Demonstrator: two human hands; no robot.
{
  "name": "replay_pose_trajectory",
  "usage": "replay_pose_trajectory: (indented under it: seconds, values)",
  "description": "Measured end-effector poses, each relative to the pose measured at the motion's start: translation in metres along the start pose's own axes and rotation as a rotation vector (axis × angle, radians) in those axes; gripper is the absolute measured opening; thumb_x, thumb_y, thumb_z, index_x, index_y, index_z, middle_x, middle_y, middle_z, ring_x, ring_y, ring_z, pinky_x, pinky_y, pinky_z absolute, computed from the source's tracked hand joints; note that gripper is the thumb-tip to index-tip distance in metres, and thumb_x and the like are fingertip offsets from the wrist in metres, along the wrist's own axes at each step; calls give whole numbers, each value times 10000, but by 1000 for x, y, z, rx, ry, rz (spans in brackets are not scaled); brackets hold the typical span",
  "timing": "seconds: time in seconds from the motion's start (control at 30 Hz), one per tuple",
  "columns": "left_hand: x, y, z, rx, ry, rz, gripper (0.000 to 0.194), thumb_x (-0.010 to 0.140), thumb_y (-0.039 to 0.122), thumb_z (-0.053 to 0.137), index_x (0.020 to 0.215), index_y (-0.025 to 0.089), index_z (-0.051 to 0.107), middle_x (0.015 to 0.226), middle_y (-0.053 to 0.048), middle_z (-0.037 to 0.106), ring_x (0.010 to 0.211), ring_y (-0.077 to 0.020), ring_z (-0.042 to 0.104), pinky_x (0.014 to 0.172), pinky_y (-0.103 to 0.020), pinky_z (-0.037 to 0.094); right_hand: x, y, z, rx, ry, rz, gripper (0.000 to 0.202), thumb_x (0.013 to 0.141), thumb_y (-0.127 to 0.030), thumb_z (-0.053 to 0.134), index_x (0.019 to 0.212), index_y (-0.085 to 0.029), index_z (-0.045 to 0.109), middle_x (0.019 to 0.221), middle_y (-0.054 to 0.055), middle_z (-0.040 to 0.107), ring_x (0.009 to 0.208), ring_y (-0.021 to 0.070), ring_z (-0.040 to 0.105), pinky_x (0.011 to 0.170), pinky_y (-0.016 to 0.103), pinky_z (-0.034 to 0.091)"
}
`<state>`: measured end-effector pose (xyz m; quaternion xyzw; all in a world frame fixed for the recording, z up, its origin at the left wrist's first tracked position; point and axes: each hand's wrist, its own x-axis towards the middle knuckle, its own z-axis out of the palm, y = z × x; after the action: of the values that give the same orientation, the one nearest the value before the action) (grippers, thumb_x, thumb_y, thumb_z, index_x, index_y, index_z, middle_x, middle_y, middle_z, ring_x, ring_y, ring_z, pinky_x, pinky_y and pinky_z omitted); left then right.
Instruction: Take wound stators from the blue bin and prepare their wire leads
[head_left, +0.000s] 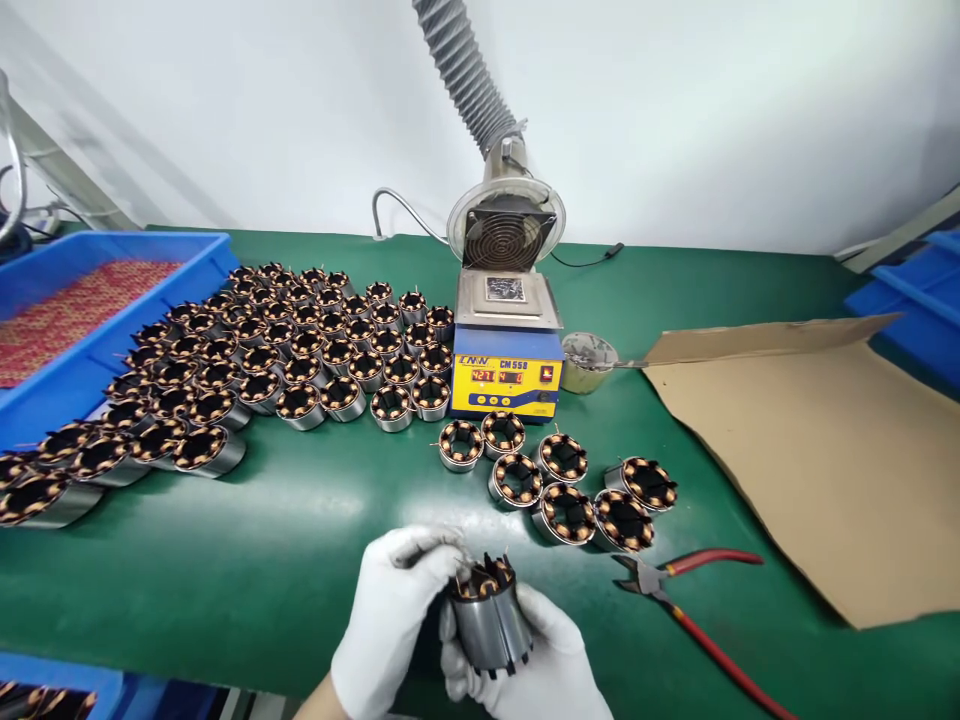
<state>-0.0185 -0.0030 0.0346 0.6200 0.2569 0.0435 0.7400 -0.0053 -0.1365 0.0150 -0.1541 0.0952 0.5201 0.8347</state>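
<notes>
A motor stator (491,630), a steel ring with copper windings and black insulators, is tilted in my gloved right hand (544,655), whose fingers wrap round its lower side. My left hand (405,590), also in a white glove, pinches at the stator's upper rim, near the windings. Whatever sits between those fingertips is too small to make out. Beyond my hands, several more stators (568,513) stand in a small group on the green table. Diagonal cutters (660,580) with red handles lie with jaws apart to the right.
A blue and yellow solder pot (506,375) stands under a fume hose (469,75). Beside it are a small cup (589,365) and a cardboard sheet (825,450). Rows of stators (300,345) fill the left, near a blue tray (202,265). Blue bins (915,290) are at right.
</notes>
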Motion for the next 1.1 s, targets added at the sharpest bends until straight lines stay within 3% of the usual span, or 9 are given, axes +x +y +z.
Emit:
replay_pose_trajectory:
  seconds: [0.13, 0.23, 0.3, 0.4, 0.53, 0.63, 0.73, 0.93, 1.1]
  values:
    - [4, 6, -6, -374, 115, 85, 132, 620, 276, 740, 705, 198, 676, 610, 18, 653, 639, -130, 628, 638, -204, 522, -2, 1, 0, 17, 22, 31, 464, 689, -466, 690, 1036, -159, 663, 799, 85, 707, 646, 161, 647, 554, 227, 440]
    - [-4, 11, -5, -214, -81, -140, 312, 515, 150, 741, 819, 207, 701, 750, -18, 708, 478, -143, 616, 419, -212, 483, -1, 2, 3, -52, 47, -12, 396, 729, -464, 659, 999, -174, 660, 797, 68, 698, 665, 174, 650, 557, 242, 450]
    - [-9, 12, -2, -56, -133, -211, 159, 515, 119, 679, 654, 192, 696, 742, -27, 709, 379, -133, 563, 328, -222, 419, -1, 3, 6, -168, 97, -115, 387, 711, -454, 676, 991, -188, 651, 851, 62, 695, 729, 203, 656, 618, 290, 482]
    - [-8, 11, -7, -10, 13, -11, 95, 558, 142, 669, 481, 187, 636, 588, -12, 669, 542, -161, 617, 520, -228, 500, -2, 9, 10, -495, 325, -310, 523, 588, -315, 735, 1086, -221, 608, 1107, 67, 649, 993, 260, 609, 852, 375, 472]
    - [3, 9, -22, -231, 97, 76, 243, 676, 343, 731, 879, 218, 682, 812, -13, 723, 813, -166, 653, 763, -236, 497, 3, 24, 1, -1103, 698, -552, 577, 520, -125, 664, 1071, -264, 565, 1171, 46, 617, 1107, 267, 556, 976, 416, 415]
    - [4, 5, -16, -222, -107, -75, 512, 571, 406, 811, 1013, 197, 661, 993, -77, 719, 965, -231, 636, 866, -297, 473, 13, 33, -9, -1414, 651, -872, 494, 588, -140, 671, 1039, -260, 511, 1125, 62, 636, 1058, 267, 591, 927, 431, 463]
    - [1, -1, -3, -235, -67, -156, 333, 624, 416, 778, 845, 179, 701, 836, -41, 732, 794, -176, 656, 759, -247, 493, 23, 36, -15, -1625, 578, -1069, 394, 685, -190, 652, 1018, -255, 453, 1087, 83, 649, 1002, 266, 624, 894, 448, 486]
    - [3, 7, -15, -480, 172, -8, 267, 658, 378, 764, 866, 230, 686, 725, 11, 722, 803, -140, 665, 789, -218, 484, 21, 36, -27, -1753, 641, -996, 435, 679, -210, 673, 1018, -244, 403, 1116, 109, 636, 1089, 295, 581, 877, 463, 501]
    - [7, 20, -22, -32, -54, -180, 322, 516, 143, 742, 834, 172, 703, 758, -27, 721, 739, -175, 641, 691, -246, 488, 17, 36, -29, -1732, 626, -945, 435, 676, -221, 686, 1005, -255, 404, 1172, 102, 619, 1101, 287, 577, 874, 456, 510]
